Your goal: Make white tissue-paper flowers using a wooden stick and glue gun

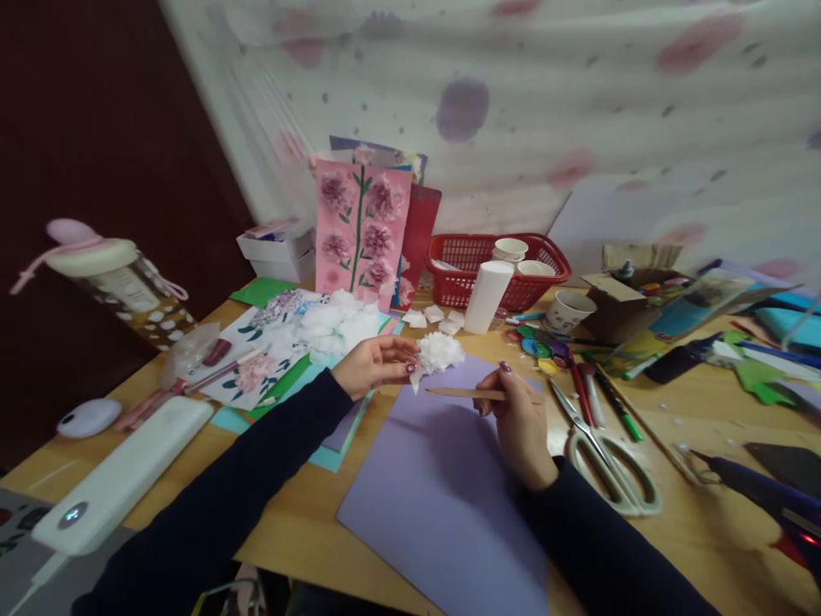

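My left hand (378, 366) pinches the lower left edge of a white ruffled paper flower (440, 352), held above the top of a purple sheet (442, 479). In my right hand (518, 419) is a thin wooden stick (458, 393), its pointed end directed left, just below the flower. The tip and the flower look slightly apart. The purple sheet lies flat on the wooden table (308, 530) under both hands.
Scissors (599, 458), pens and a glue gun (763, 496) lie at right. Behind stand a red basket (455, 287), a white roll (488, 297) and a pink flower card (359, 231). White fluff (337, 325) and a power bank (121, 475) are at left.
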